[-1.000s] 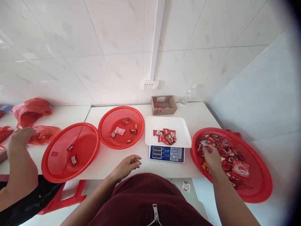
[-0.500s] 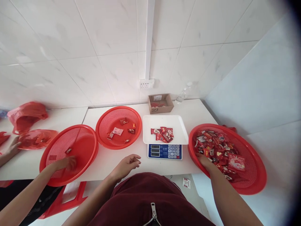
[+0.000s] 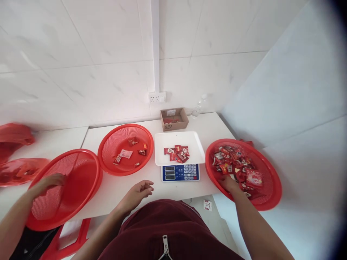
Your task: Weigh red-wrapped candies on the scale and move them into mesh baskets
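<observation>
My left hand (image 3: 139, 193) hovers over the table's front edge, left of the scale. It is open and empty, its fingers loosely bent. My right hand (image 3: 228, 183) reaches over the near rim of the right red basket (image 3: 273, 196). Its fingertips dip among many small wrapped candies (image 3: 230, 159) and are hidden, so I cannot tell whether they grip one. A larger pink packet (image 3: 254, 177) lies beside them. Between my hands, a digital scale (image 3: 180, 172) carries a white tray (image 3: 162, 141) with several red-wrapped candies (image 3: 178, 154).
A second red basket (image 3: 126, 126) holds several candies and a pink packet (image 3: 126, 154). Further left, a co-worker's hand (image 3: 52, 180) is over another red basket (image 3: 93, 159). Behind the tray stand a cardboard box (image 3: 175, 125) and a clear bottle (image 3: 197, 108). Red plastic bags (image 3: 24, 169) lie far left.
My view has swung, shifting the scene leftward. My left hand stays empty; my right hand remains in the candy basket. The co-worker's hand has lifted and the small packet in that basket no longer shows.
</observation>
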### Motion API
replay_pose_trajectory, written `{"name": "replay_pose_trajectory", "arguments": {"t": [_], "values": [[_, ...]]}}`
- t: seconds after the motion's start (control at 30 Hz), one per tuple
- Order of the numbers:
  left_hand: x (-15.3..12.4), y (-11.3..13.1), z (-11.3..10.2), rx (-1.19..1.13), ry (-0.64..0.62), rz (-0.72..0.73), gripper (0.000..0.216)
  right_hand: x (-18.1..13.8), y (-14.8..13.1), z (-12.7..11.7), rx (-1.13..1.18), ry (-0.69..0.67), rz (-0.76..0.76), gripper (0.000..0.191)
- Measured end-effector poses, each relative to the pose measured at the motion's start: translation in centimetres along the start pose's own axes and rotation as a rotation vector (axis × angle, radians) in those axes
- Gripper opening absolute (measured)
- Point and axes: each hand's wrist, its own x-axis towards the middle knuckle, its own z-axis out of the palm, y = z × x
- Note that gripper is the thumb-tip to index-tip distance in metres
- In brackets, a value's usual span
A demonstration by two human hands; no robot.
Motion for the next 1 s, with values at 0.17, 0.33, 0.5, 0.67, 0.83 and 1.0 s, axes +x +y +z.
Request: {"name": "replay_pose_trajectory", "arguments": {"t": [0.17,0.33,0.5,0.67,0.83,1.0], "values": [[0.3,0.3,0.1,0.008,-0.006,-0.024,0.049,0.4,-0.1,0.0,-0.034,0.066,0.03,0.055],[0.4,0.8,0.5,0.03,-0.011,-0.028,0.048,0.4,-1.9,0.2,-0.153,0.074,-0.105,0.058],[0.7,0.6,0.6,0.025,-0.015,-0.017,0.046,0.3,-2.4,0.0,-0.208,0.017,-0.167,0.051],[0.9,0.3,0.5,0.013,-0.01,-0.027,0.046,0.5,-1.3,0.0,-0.123,-0.038,-0.141,0.054],[0.9,0.3,0.5,0.003,-0.004,-0.024,0.046,0.8,-0.6,-0.8,-0.114,-0.001,-0.05,0.039],[0.8,-0.2,0.3,0.007,0.006,-0.004,0.044,0.4,-1.9,-3.1,-0.06,0.2,-0.035,0.042]]}}
